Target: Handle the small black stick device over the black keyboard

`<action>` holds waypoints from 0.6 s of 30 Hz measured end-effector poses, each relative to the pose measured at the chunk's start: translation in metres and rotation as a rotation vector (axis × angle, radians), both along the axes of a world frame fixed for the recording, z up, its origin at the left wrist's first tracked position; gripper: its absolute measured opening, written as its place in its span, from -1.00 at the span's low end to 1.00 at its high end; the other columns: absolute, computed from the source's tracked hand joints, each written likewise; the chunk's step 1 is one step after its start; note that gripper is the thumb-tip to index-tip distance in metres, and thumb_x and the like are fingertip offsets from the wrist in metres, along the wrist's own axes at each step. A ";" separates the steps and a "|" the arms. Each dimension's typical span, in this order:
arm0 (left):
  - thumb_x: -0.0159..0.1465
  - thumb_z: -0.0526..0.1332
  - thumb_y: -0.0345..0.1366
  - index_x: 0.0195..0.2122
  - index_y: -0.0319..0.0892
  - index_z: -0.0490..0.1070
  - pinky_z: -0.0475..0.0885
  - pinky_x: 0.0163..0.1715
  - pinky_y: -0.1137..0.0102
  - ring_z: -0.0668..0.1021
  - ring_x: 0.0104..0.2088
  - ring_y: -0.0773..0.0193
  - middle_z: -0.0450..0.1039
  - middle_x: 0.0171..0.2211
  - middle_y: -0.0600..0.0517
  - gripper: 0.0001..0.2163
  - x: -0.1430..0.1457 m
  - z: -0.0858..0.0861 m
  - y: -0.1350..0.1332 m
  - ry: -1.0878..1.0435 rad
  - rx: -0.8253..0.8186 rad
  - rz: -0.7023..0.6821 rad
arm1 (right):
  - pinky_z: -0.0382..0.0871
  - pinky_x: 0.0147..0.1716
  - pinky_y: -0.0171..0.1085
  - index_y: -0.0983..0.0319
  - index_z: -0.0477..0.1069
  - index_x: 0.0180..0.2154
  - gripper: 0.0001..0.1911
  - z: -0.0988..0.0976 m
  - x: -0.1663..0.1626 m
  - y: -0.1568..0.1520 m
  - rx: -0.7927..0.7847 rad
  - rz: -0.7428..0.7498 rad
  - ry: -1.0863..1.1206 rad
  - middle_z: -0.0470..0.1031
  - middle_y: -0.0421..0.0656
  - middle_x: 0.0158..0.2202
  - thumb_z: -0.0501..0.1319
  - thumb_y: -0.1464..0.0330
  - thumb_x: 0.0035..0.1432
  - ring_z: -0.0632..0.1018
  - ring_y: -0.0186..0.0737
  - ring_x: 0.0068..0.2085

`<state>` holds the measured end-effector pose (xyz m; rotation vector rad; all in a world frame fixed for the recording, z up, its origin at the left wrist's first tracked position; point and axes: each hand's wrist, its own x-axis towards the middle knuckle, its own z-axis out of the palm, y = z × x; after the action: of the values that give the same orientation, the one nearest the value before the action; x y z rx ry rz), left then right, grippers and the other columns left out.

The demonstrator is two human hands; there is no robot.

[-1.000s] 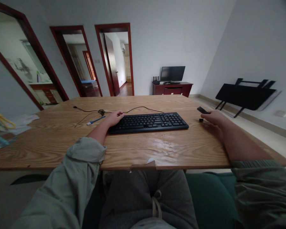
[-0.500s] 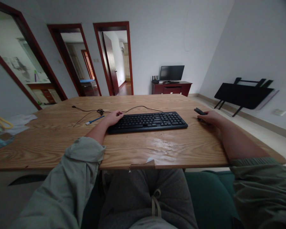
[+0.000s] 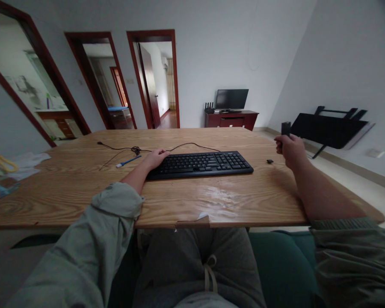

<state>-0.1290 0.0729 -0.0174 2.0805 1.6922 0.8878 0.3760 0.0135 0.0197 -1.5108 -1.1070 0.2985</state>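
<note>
A black keyboard (image 3: 200, 164) lies flat on the wooden table. At its upper left corner, my left hand (image 3: 157, 159) grips the end, fingers closed around the edge. My right hand (image 3: 293, 150) is raised above the table's right side, closed around a slim black rectangular object (image 3: 285, 128) that points upward. The exact kind of this object cannot be made out, and its lower part is hidden in the fist. Below and left of that hand, a small black piece (image 3: 270, 161) sits on the tabletop, apart from the keyboard.
Behind the keyboard runs its black cable (image 3: 189, 144), bundled at the left. A blue brush with a white tip (image 3: 128, 161) lies near it. White papers (image 3: 30, 166) are at the table's left end. A folded black table (image 3: 329, 130) leans against the right wall.
My right hand has risen off the table, turning the black object upright. The small black piece now shows on the tabletop where that hand was. My left hand stays on the keyboard.
</note>
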 end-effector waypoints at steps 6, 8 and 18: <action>0.26 -0.05 -0.19 -0.18 -0.21 0.53 0.37 0.02 0.29 0.51 -0.07 0.14 0.52 -0.13 -0.07 -0.62 -0.007 -0.002 0.009 -0.157 0.052 -0.032 | 0.35 -0.34 -0.25 0.17 0.30 -0.37 -0.82 0.026 -0.094 -0.010 0.321 0.434 0.357 0.38 -0.17 -0.40 0.23 0.22 0.06 0.42 -0.27 -0.37; 0.26 -0.04 -0.18 -0.19 -0.21 0.53 0.37 0.03 0.29 0.51 -0.07 0.14 0.52 -0.14 -0.07 -0.63 -0.008 -0.002 0.009 -0.170 0.038 -0.049 | 0.35 -0.37 -0.25 0.18 0.33 -0.38 -0.70 0.027 -0.138 -0.016 0.285 0.530 0.241 0.40 -0.18 -0.41 0.26 0.10 0.05 0.44 -0.25 -0.36; 0.23 -0.05 -0.12 -0.22 -0.27 0.52 0.35 0.06 0.23 0.53 -0.07 0.10 0.54 -0.17 -0.13 -0.58 -0.003 -0.001 0.004 -0.341 0.007 0.001 | 0.27 -0.45 -0.26 0.21 0.38 -0.44 -0.60 0.009 -0.246 -0.027 0.026 0.814 -0.281 0.46 -0.16 -0.46 0.28 -0.01 0.03 0.42 -0.23 -0.41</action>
<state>-0.1315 0.0767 -0.0186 1.8060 1.5105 1.1723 0.1298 -0.0133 0.0292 -1.0287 -1.9203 0.6317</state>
